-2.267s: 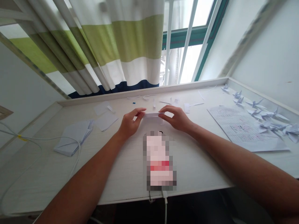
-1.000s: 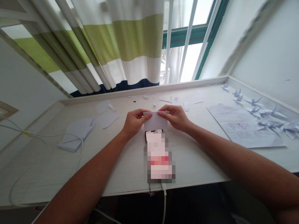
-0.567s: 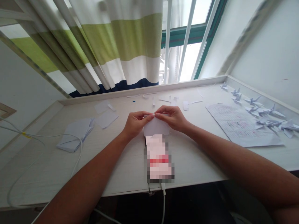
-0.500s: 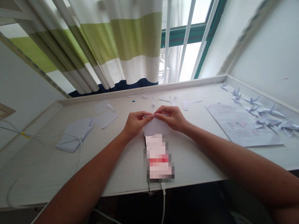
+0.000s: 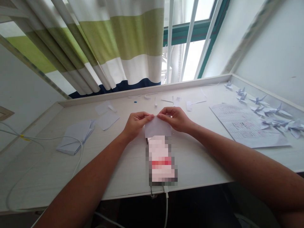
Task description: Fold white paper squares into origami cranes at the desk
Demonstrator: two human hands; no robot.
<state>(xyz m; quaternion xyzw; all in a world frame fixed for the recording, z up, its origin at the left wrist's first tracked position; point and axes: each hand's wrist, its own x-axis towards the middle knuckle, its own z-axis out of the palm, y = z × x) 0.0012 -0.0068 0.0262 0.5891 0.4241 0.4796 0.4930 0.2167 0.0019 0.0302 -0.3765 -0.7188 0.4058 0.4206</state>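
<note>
1. Centrally, head view: both hands meet at mid-frame over a white desk [image 5: 213, 152], holding one small white paper sheet [image 5: 157, 127] between them.
2. Left hand [image 5: 135, 124]: fingers curled, thumb and forefinger pinched on the sheet's upper left edge.
3. Right hand [image 5: 175, 118]: same posture, thumb and forefinger pinched on the upper right edge. The fingertips of the two hands are nearly touching at the sheet's top middle.
4. Sheet hangs down toward the viewer from the pinch points; its lower edge overlaps the top of a phone [image 5: 161, 160] lying flat just below centre. Phone screen is pixelated; a white cable [image 5: 166, 202] leaves its near end and runs off the desk edge.
5. Left of frame: a stack of white paper squares [image 5: 74, 136], with two loose squares [image 5: 107, 120] just beyond it. Another white cable [image 5: 42, 148] loops across the left desk area.
6. Right of frame: a printed sheet [image 5: 247, 125] lying flat, and beside it, along the right wall, a row of folded paper cranes [image 5: 270, 112].
7. Upper centre, by the window ledge: scattered paper scraps [image 5: 175, 101]. Striped curtain [image 5: 114, 44] hangs at upper left.
</note>
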